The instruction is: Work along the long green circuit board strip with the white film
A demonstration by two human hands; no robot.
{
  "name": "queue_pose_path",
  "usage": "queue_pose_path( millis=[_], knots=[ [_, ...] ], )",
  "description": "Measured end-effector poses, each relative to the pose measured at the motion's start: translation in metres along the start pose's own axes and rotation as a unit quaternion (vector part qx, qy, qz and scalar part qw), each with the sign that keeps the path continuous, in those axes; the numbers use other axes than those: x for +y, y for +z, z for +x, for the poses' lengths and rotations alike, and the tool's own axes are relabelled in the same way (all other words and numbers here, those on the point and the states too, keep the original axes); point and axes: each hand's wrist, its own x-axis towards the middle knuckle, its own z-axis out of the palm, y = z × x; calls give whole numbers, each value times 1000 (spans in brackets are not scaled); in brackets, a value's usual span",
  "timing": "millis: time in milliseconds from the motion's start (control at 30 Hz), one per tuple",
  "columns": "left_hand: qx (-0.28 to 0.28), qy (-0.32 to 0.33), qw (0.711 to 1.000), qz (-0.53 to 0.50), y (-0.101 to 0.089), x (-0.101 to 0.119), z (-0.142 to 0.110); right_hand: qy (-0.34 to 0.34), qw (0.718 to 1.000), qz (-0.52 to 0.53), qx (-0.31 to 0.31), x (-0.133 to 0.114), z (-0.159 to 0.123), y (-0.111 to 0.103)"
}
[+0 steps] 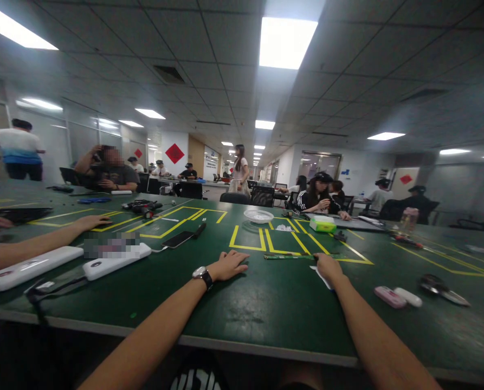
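Observation:
My left hand (227, 265), with a watch (202, 276) on its wrist, lies palm down on the green table (242, 319), fingers spread and holding nothing. To its right, my right hand (328, 266) is closed around the right part of a thin green patterned strip (286, 257), perhaps a ruler or a narrow circuit board. The strip lies along a yellow tape line, its left end reaching toward my left hand. A white slip (320, 277) shows beneath my right hand, partly covered. Its fingertips are hard to make out.
Beyond the hands are a white basket (258, 216) and a green-and-yellow tissue pack (323, 223). A phone (179, 239) and white power banks (117, 259) lie left; a pink case (389, 297) and a metal tool (443, 290) right. Another person's hand (93, 222) rests at left.

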Motion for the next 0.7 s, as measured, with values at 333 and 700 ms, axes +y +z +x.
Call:
queue_pose_path(
  millis=[333,700],
  knots=[
    [60,4,998,19,-7,7,-1,-124,990,42,-51,-42,-1,-23],
    [38,54,998,4,2,11,2,-507,830,227,-55,-164,-60,-36]
  ],
)
